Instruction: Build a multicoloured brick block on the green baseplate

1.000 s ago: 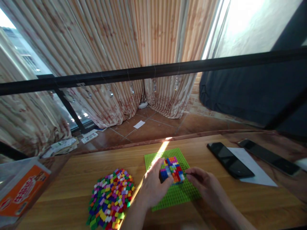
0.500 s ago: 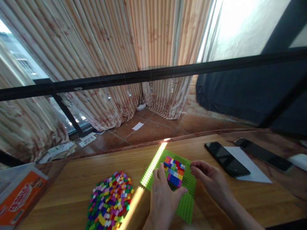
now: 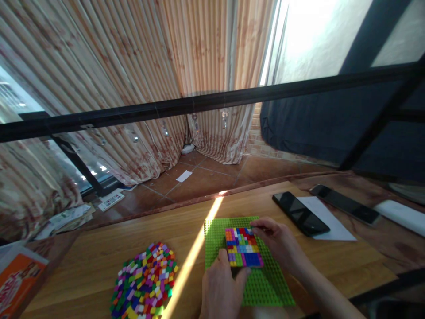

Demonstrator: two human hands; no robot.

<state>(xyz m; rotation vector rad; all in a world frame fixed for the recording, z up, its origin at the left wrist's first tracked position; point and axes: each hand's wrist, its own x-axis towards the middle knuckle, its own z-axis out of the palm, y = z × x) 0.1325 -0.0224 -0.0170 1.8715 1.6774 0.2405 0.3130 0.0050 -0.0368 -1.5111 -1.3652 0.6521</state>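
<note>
On the wooden table lies a green studded baseplate (image 3: 265, 290), carrying a square patch of colourful toy bricks (image 3: 244, 249). My left hand (image 3: 222, 283) grips the near left corner of this patch, index finger along its left side and thumb at its near edge. At the far right corner of the patch, my right hand (image 3: 274, 237) has its thumb and fingertips pinched together on a small brick, mostly hidden by the fingers. Left of the baseplate is a heap of loose small bricks (image 3: 146, 279) in many colours.
A black phone (image 3: 300, 213) rests partly on white paper (image 3: 335, 223) at the right, with another dark phone (image 3: 345, 204) beyond. An orange-labelled box (image 3: 21, 283) stands at the left edge. A dark rail (image 3: 206, 103) crosses before the curtains (image 3: 126, 57).
The baseplate with its brick patch has turned, its sides now squarer to me. My right hand has moved left, from beside the patch onto its far right corner. The view has shifted slightly.
</note>
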